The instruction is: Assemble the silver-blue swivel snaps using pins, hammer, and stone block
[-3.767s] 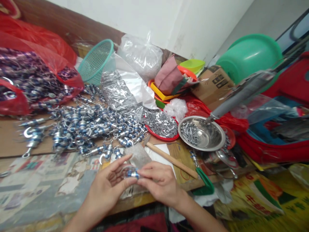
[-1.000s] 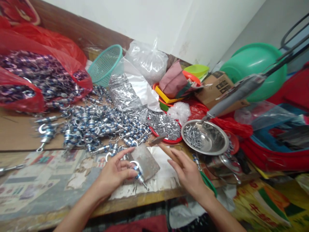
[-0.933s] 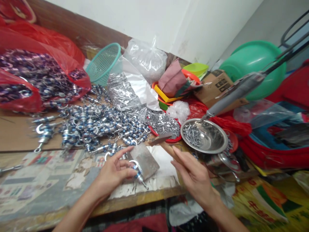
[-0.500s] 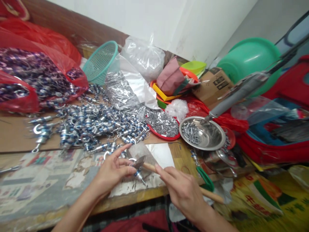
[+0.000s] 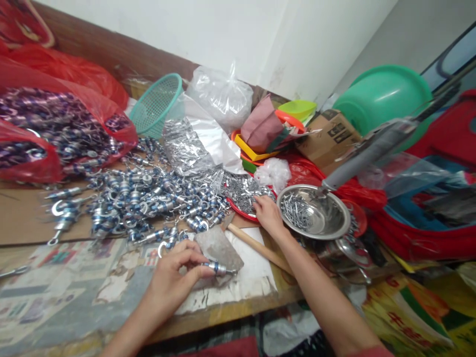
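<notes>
My left hand (image 5: 180, 270) pinches a silver-and-blue metal hook fitting (image 5: 219, 268) by one end, over the near part of a grey stone slab (image 5: 218, 250). At a red tray (image 5: 240, 210) of small flat metal pieces (image 5: 243, 191), my right hand (image 5: 268, 214) has its fingertips among the pieces, fingers drawn together; what they grip is too small to make out. A hammer (image 5: 260, 248) with a wooden handle lies by the slab, its head at the slab's far edge. Left of the slab spreads a heap of similar hook fittings (image 5: 148, 198).
Right of the tray stands a steel bowl (image 5: 340, 225) with metal pins, a grey rod-like tool (image 5: 368, 156) slanting over it. A red bag (image 5: 126, 139) of purple-blue fittings sits far left. Behind are a teal basket (image 5: 158, 101), plastic bags and a cardboard box (image 5: 329, 136).
My right hand has let go of the hammer, which now lies by the slab, and moved up to the red tray. My left hand still holds the hook fitting, now turned nearly level.
</notes>
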Motion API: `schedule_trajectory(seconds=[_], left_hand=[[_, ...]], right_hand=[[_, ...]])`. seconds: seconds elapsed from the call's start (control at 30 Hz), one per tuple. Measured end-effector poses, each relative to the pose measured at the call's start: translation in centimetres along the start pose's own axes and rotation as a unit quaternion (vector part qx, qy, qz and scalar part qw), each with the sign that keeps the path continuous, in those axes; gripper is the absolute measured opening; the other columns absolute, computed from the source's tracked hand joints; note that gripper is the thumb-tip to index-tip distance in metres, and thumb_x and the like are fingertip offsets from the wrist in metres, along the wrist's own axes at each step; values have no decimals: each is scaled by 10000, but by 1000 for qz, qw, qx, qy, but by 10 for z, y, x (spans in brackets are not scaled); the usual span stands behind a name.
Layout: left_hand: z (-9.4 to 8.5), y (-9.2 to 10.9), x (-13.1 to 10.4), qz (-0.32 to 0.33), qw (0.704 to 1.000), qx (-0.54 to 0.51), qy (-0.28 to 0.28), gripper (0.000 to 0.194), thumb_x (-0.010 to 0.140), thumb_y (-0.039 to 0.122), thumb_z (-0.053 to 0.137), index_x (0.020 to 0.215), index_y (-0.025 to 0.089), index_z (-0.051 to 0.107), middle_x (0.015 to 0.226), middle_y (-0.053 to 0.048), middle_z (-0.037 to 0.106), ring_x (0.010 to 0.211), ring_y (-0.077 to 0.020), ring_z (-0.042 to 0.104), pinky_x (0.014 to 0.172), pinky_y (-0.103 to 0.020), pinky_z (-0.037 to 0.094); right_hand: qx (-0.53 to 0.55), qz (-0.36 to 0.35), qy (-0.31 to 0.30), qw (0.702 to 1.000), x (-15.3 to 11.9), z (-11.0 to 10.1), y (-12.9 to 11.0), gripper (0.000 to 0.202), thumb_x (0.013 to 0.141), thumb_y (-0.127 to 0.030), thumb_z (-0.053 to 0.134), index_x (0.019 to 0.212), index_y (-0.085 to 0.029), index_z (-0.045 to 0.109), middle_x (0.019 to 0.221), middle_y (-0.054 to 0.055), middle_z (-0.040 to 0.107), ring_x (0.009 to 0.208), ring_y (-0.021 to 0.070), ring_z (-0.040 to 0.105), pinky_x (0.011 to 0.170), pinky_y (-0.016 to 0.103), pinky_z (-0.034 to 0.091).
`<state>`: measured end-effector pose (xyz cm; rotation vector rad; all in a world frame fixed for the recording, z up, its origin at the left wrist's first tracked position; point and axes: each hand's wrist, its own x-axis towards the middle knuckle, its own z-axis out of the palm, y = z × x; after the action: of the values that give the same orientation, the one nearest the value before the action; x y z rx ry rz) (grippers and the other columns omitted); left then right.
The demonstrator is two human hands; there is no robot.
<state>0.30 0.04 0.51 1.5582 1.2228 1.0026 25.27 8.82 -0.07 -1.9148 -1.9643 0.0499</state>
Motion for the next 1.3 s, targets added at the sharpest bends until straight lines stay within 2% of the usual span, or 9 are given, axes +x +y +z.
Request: schedule_trajectory(seconds=[0.17, 0.37, 0.5, 0.77, 0.93, 1.03, 1.13, 1.2, 1.3], left_hand=[[-1, 2, 0, 7, 999, 2, -33, 36, 624, 206, 672, 594, 210, 691, 651, -24, 638, 660, -188, 587, 633, -271, 433], [-2, 3, -1, 7, 999, -4, -43, 65, 632, 215, 666, 640, 235, 727, 665, -32, 661, 676, -199, 596, 649, -281, 437], [-3, 5, -1, -8, 999, -14, -46, 84, 616, 214, 666, 639, 253, 737, 660, -31, 666, 669, -204, 600, 647, -285, 440], [-5, 10, -2, -11, 998, 4, -56, 118, 646, 231, 627, 668, 242, 743, 710, -54, 674, 718, -225, 610, 685, -303, 443], [-5, 9, -2, 14, 998, 5, -61, 106, 658, 225, 634, 678, 246, 736, 702, -46, 673, 717, -217, 609, 681, -294, 447], [-3, 7, -3, 19, 998, 18, -52, 92, 656, 227, 648, 708, 229, 724, 704, -39, 675, 703, -208, 610, 661, -283, 450], [-1, 4, -5, -5, 1000, 27, -14, 211, 618, 237, 688, 825, 200, 696, 667, -21, 666, 648, -193, 607, 632, -276, 456], [1, 2, -6, -12, 1000, 20, 2, 309, 612, 243, 696, 914, 187, 662, 656, -7, 659, 625, -181, 607, 629, -271, 466], [3, -1, -8, 19, 1000, 6, 7, 343, 636, 239, 674, 971, 183, 629, 648, 11, 645, 606, -163, 605, 618, -264, 483]], right_hand=[[-58, 40, -44, 997, 36, 14, 6, 210, 794, -188, 518, 944, -220, 661, 911, 69, 616, 871, 190, 564, 735, 255, 398], [-72, 30, -78, 994, 21, 11, 10, 255, 829, -170, 460, 991, -224, 650, 938, 75, 616, 899, 191, 561, 753, 255, 390], [-46, 15, -88, 995, 17, 6, 10, 243, 821, -268, 517, 1034, -243, 630, 988, 52, 620, 928, 166, 559, 778, 232, 389], [51, 67, -17, 996, 23, 11, 12, 148, 732, -310, 600, 732, -206, 704, 698, 25, 678, 708, 170, 608, 665, 242, 423], [135, 91, 89, 983, 17, 1, 14, 209, 738, -267, 562, 882, -161, 670, 887, 71, 671, 825, 193, 598, 773, 297, 430], [195, 96, 117, 969, 2, -6, -7, 276, 760, -268, 525, 983, -129, 609, 850, 74, 671, 764, 170, 619, 731, 289, 471], [288, 74, 91, 950, -33, -9, -45, 291, 752, -243, 530, 1024, -143, 556, 761, 24, 671, 659, 129, 631, 629, 240, 509], [461, 39, 25, 886, -60, -11, -71, 282, 705, -190, 574, 986, -159, 572, 760, 16, 659, 645, 125, 630, 599, 232, 517], [540, 16, -28, 841, -92, -14, -96, 277, 689, -116, 576, 957, -184, 583, 701, -14, 630, 597, 104, 612, 552, 200, 503]])
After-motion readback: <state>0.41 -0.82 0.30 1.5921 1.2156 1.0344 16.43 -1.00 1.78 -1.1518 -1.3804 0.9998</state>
